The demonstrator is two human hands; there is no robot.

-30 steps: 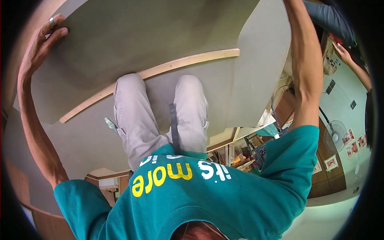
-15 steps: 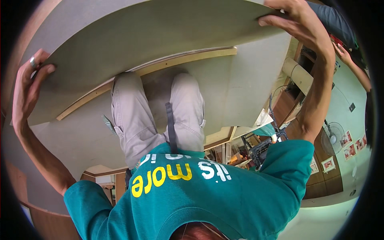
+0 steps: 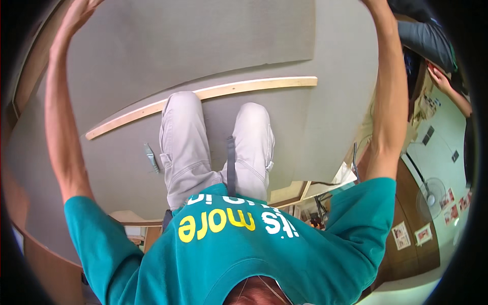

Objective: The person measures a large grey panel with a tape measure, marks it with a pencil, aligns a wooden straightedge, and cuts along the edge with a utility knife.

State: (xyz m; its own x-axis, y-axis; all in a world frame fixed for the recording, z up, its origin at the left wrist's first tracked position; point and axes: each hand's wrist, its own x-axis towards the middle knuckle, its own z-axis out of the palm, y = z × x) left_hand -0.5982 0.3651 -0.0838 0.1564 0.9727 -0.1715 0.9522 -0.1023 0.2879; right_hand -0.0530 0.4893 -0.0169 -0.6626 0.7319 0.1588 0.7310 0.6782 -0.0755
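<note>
My left hand (image 3: 83, 11) is at the upper left edge of the view, its fingers mostly cut off. Of my right hand (image 3: 375, 3) only the wrist end shows at the top right; its fingers are out of sight. Both arms stretch forward over a grey sheet (image 3: 218, 38), and contact between hands and sheet is not visible. The sheet's near edge runs just beyond a narrow wooden strip (image 3: 254, 86). My knees rest on a broad grey surface (image 3: 279, 132), against the strip.
A small grey-green tool (image 3: 151, 157) lies left of my legs. Brown wooden panelling (image 3: 412, 239) and a fan (image 3: 431, 198) are at the right. Another person's hand (image 3: 440, 80) shows at the upper right. White papers (image 3: 344, 174) lie near the surface's right edge.
The sheet, earlier raised and bent between my hands, now lies lower and flatter beyond the strip. Both hands have moved forward, mostly past the top of the view.
</note>
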